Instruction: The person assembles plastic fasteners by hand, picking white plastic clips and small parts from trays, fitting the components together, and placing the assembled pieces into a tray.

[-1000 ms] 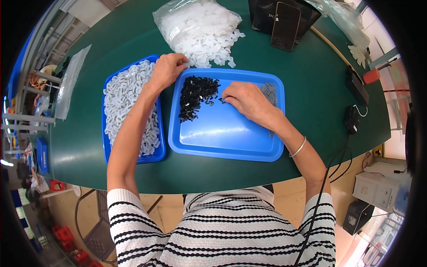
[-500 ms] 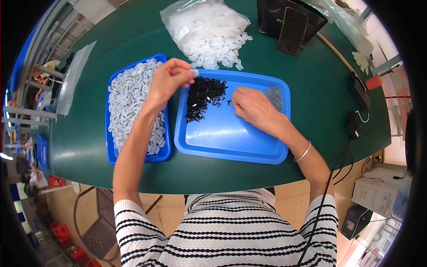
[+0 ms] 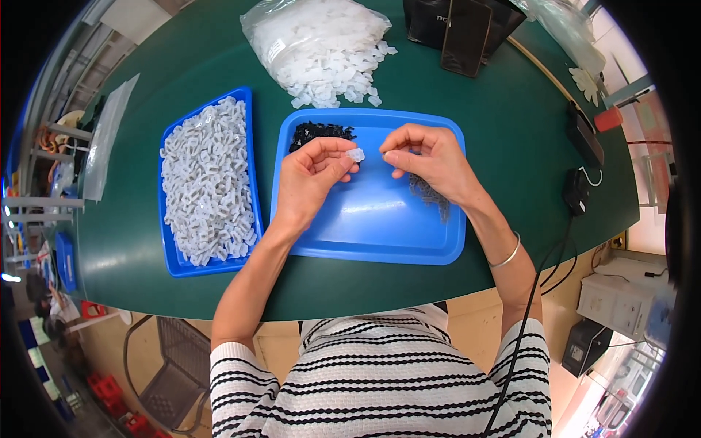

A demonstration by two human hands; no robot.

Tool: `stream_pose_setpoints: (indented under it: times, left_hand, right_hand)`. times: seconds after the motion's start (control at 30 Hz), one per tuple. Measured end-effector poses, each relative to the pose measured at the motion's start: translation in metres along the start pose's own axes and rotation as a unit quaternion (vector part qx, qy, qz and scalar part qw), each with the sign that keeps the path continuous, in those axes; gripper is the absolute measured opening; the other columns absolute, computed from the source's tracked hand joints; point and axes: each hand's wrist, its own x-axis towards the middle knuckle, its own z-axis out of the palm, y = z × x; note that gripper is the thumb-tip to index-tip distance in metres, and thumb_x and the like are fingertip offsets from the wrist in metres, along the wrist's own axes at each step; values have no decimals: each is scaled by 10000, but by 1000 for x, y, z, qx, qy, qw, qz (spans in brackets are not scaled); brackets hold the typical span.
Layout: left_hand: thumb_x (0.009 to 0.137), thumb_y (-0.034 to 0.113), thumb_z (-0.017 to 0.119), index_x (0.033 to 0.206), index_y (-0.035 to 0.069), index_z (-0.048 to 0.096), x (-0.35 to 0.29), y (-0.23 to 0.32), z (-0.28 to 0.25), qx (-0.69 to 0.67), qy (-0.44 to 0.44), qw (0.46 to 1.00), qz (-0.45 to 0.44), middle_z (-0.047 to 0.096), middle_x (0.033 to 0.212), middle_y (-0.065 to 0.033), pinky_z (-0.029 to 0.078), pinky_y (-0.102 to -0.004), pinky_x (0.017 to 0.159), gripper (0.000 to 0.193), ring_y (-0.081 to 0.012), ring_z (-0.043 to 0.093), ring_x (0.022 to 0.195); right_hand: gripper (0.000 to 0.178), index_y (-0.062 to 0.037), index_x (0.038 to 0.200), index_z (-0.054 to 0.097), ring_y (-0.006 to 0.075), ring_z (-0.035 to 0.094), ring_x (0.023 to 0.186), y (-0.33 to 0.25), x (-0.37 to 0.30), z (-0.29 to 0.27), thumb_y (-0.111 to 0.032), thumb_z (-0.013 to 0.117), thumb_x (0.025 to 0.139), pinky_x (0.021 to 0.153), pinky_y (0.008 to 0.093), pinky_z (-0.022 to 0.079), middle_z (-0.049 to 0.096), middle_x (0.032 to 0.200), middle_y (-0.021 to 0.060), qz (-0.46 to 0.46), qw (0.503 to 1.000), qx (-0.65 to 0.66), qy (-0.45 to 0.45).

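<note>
- Gripping a translucent white piece (image 3: 355, 155) between thumb and fingertips, the left hand (image 3: 312, 177) holds it over the blue tray (image 3: 350, 237).
- Facing it, the right hand (image 3: 434, 162) has thumb and forefinger close together; I cannot tell whether they grip anything.
- Black pieces (image 3: 319, 131) lie at the tray's far left, gray pieces (image 3: 429, 194) at its right.

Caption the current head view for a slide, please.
Left hand pinching a white piece, right hand close by, both over a blue tray holding black parts.
</note>
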Motion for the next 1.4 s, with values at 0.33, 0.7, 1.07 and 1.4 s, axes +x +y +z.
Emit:
stream_pose_setpoints:
  times: [0.33,0.7,1.07,1.4]
  left_hand:
    - [910,-1,616,1029,-15,630,-7,-14,16,-2,10,998,61,669,1001,-72,542,-250,753,120,-147,676,891]
    - [890,20,655,1064,-23,633,-7,-13,20,-46,64,996,48,679,986,-91,555,-239,708,180,-140,678,881]
    - [871,4,674,1029,-38,637,-12,-17,30,-21,82,995,51,684,981,-97,543,-240,729,167,-130,665,877]
    - [877,7,671,1020,-39,630,-15,-18,34,-41,97,991,82,691,953,-102,532,-227,768,156,-128,669,867]
  right_hand:
    - [79,5,954,644,90,611,767,4,-2,11,-36,656,887,683,230,529,636,909,41,-24,996,84,0]
    - [166,29,1027,615,114,620,792,1,-8,24,-23,626,870,691,258,533,644,890,56,-69,996,14,59]
    - [267,-6,1098,560,172,645,772,-2,-13,34,40,639,848,673,289,551,627,839,98,-167,963,-185,106]
    - [304,-8,1121,540,150,621,758,-5,-8,30,32,656,842,681,269,531,606,843,78,-151,960,-206,114]
